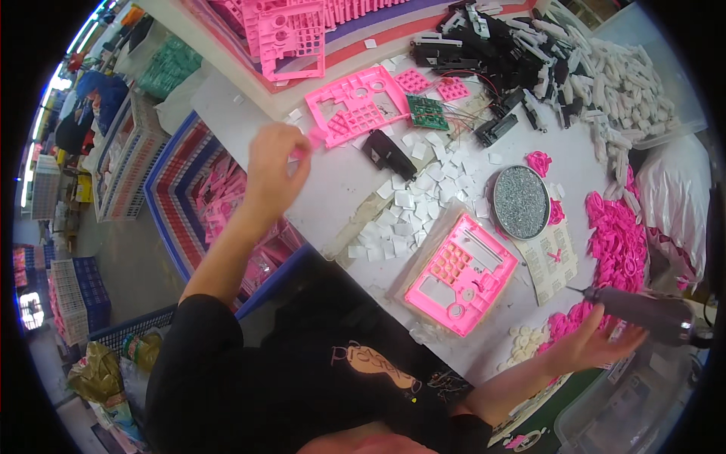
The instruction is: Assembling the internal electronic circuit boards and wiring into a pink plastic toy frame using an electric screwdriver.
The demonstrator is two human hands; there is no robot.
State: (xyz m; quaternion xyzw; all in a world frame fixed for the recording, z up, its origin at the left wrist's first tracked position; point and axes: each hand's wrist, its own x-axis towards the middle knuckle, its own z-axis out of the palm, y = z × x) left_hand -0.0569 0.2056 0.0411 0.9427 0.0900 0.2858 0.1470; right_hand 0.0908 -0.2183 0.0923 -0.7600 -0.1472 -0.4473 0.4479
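Observation:
My left hand [276,168] is closed in a pinch at the near left corner of a pink plastic panel [358,125]. A small blurred pink piece [314,138] shows at its fingertips. Over the right side of the table, my right hand [601,342] holds a dark electric screwdriver [639,309] loosely, its bit pointing left. Between the hands, a second pink housing [461,276] with cut-outs lies on a block. A green circuit board [427,112] with thin wires touches the far panel, and a black plastic part [389,154] lies just below it.
White square pieces [412,208] are scattered mid-table. A round tin of small metal parts [520,202] stands beside pink loops [616,234]. Black and white parts [522,53] are heaped at the back. A blue crate [175,189] of pink parts stands left of the table.

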